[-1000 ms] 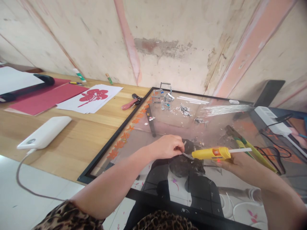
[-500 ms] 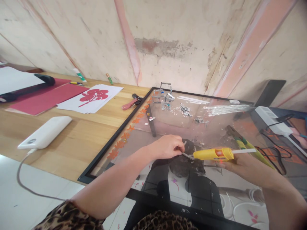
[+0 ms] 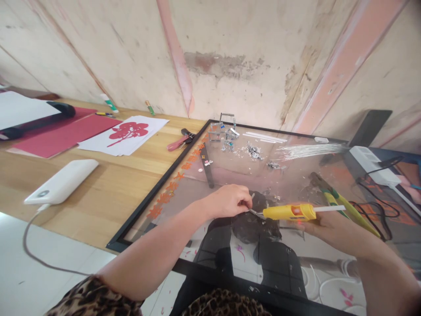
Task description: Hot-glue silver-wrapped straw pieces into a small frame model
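My right hand (image 3: 324, 221) grips a yellow glue gun (image 3: 289, 212) with a white glue stick poking out of its back end. The gun lies level, its metal tip pointing left. My left hand (image 3: 228, 201) is closed in a pinch right at that tip, on a small piece I cannot make out. Both hands hover over a black-framed glass sheet (image 3: 184, 164) lying on the table, with orange characters along its left edge.
Small silvery parts and scraps (image 3: 230, 136) lie at the far end of the glass, with thin wires (image 3: 305, 151) and yellow-green pliers (image 3: 332, 195). A power strip (image 3: 371, 164), a white power bank (image 3: 61, 182), keys (image 3: 180, 140) and red cut paper (image 3: 128, 131) lie around.
The glue gun and my right hand have shifted a little; my left hand stays pinched at the tip.
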A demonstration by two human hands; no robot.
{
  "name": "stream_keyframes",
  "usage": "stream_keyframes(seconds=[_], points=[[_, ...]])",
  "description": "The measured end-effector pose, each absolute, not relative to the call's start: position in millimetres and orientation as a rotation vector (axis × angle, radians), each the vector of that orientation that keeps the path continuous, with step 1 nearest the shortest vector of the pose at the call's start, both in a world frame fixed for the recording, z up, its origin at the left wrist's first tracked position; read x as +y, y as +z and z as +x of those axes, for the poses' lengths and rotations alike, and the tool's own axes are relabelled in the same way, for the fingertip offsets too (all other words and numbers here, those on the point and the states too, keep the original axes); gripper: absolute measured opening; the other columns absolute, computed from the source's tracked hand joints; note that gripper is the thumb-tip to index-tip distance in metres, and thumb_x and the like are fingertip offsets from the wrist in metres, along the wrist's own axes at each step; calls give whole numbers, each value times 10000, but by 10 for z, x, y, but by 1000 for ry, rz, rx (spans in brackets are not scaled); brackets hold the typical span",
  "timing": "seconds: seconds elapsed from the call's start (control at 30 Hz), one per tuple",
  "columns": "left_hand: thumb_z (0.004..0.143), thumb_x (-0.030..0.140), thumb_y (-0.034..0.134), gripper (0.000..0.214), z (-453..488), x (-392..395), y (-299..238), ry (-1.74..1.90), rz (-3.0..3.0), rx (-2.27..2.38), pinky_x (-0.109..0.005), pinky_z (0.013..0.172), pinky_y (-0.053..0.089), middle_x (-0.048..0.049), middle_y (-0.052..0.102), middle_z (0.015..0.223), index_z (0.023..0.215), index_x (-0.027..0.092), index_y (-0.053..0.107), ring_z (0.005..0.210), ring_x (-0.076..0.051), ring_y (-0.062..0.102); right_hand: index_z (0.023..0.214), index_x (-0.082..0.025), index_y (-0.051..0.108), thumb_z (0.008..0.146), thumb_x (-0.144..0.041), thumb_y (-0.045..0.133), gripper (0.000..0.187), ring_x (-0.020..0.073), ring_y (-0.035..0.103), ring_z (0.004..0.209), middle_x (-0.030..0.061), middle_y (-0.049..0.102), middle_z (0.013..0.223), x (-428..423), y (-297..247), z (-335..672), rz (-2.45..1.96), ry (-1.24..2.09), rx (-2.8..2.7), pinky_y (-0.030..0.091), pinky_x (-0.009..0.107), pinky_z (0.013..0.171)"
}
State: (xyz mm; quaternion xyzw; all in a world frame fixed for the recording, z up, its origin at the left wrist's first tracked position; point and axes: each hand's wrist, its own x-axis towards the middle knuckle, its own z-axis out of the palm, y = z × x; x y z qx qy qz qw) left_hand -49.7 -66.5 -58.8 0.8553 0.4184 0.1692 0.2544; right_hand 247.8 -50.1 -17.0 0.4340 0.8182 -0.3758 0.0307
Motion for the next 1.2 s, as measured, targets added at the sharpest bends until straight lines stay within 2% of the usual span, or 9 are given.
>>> stream_keyframes(seconds=[0.23, 0.43, 0.7, 0.97, 1.1, 1.2], points=[[809, 230, 585, 121, -490, -671, -594, 454, 2324, 1141, -196, 680, 416, -2, 631, 846, 844, 191, 694, 730, -102, 578, 1030, -206, 659, 838, -542, 469, 431, 229, 613, 861, 35, 692, 954, -509, -115, 2489, 1373, -1033, 2564, 470, 300, 810], [807, 226, 586, 120, -493, -668, -604, 461, 2324, 1136, -196, 676, 416, -2, 629, 841, 840, 188, 695, 727, -100, 576, 1103, -204, 637, 840, -526, 474, 446, 249, 587, 1003, 48, 665, 1091, -474, -118, 2577, 1382, -1138, 2507, 457, 297, 862], [807, 237, 583, 129, -513, -649, -613, 471, 2315, 1135, -196, 677, 413, -11, 629, 852, 843, 186, 697, 731, -105, 571, 1029, -189, 656, 857, -528, 445, 435, 211, 605, 833, 39, 689, 928, -527, -66, 2412, 1360, -1127, 2517, 453, 275, 751], [809, 237, 580, 131, -500, -660, -617, 468, 2317, 1131, -195, 688, 415, -8, 629, 848, 841, 187, 697, 734, -103, 577, 1020, -197, 620, 869, -534, 421, 419, 196, 594, 823, 25, 675, 905, -565, -68, 2448, 1365, -1032, 2569, 444, 267, 753], [806, 238, 584, 126, -490, -664, -611, 465, 2318, 1128, -194, 689, 417, -6, 630, 848, 838, 187, 696, 736, -103, 579, 996, -191, 633, 859, -552, 422, 440, 205, 597, 779, 30, 676, 855, -568, -86, 2450, 1391, -983, 2566, 457, 281, 723], [807, 234, 582, 128, -485, -665, -607, 469, 2315, 1125, -196, 693, 418, -7, 631, 850, 843, 189, 697, 732, -102, 577, 989, -197, 649, 842, -553, 450, 433, 222, 608, 822, 31, 689, 893, -551, -95, 2445, 1442, -993, 2546, 467, 292, 753]])
